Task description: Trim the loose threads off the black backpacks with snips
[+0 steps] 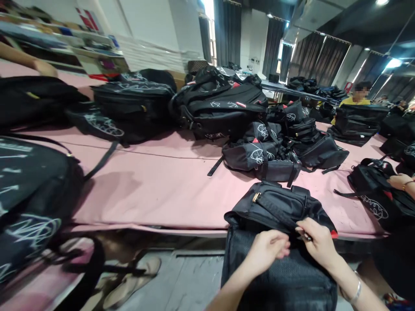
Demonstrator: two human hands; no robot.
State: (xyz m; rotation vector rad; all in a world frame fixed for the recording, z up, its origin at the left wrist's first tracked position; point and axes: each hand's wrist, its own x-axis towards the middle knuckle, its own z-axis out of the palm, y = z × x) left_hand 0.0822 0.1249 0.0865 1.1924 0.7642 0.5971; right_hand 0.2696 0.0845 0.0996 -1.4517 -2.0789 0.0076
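Observation:
A black backpack [282,207] lies partly on the table's front edge, its mesh-covered panel [275,276] hanging down toward me. On its upper part is a strap with a gold-coloured buckle [256,197]. My left hand [267,250] is over the panel, its fingers curled together; whatever they hold, if anything, is hidden. Just to its right, my right hand [316,242] is closed at the bag's opening edge. A small dark thing with a shiny spot [306,236] shows between its fingers, too small to name.
Several black backpacks with white scribble prints [259,151] are piled along the pink-covered table [155,185]. A large one [29,185] is close on my left. Another person's hand [400,181] touches a bag [376,194] at right; another person's arm [26,60] reaches in at far left.

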